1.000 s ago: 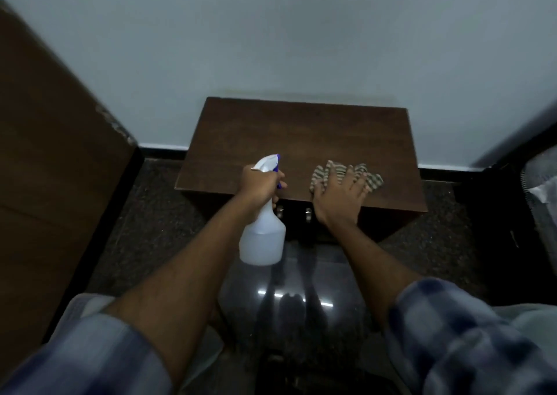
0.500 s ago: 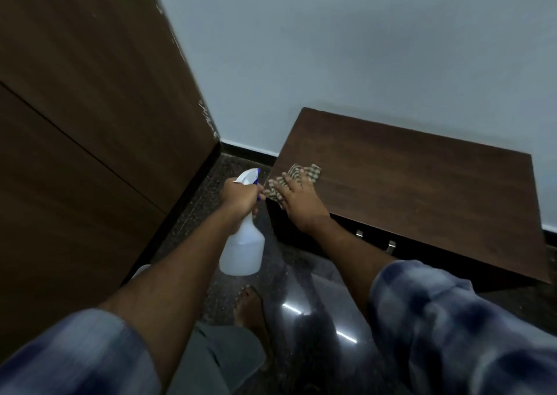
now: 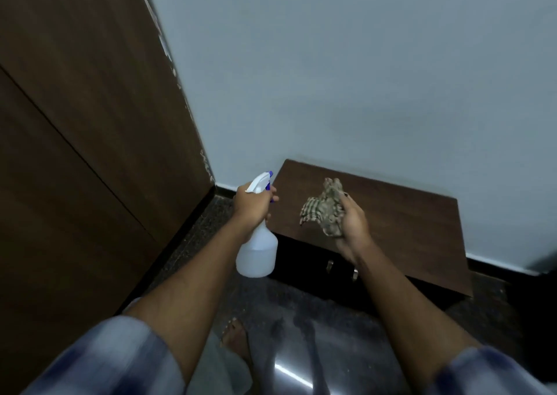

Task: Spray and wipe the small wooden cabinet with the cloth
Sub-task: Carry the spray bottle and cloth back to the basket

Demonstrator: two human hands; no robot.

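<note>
— Now, what is held in each hand?

— A white spray bottle [image 3: 256, 253] with a blue nozzle is gripped at its neck by the left hand [image 3: 251, 203]; the fingers are wrapped around the trigger head, and the bottle body hangs below the fist, over the dark floor [image 3: 301, 304]. A bunched checked cloth [image 3: 324, 206] is clutched in the right hand [image 3: 352, 218], raised above the cabinet top, with a loose corner drooping to the left.

— And where is the small wooden cabinet [image 3: 391, 223] placed?

— It is set against the pale wall [image 3: 361, 78], low on the floor, to the right of a tall brown wooden panel [image 3: 90, 123]. 2 small metal handles [image 3: 330, 264] are seen on its dark front, just below the right wrist. Whether the cloth touches the top cannot be told; it appears lifted clear.

— Anything else in view?

— Blue checked sleeves [image 3: 105, 361] are seen at the bottom edge, and a bare foot [image 3: 238, 339] is seen on the floor.
</note>
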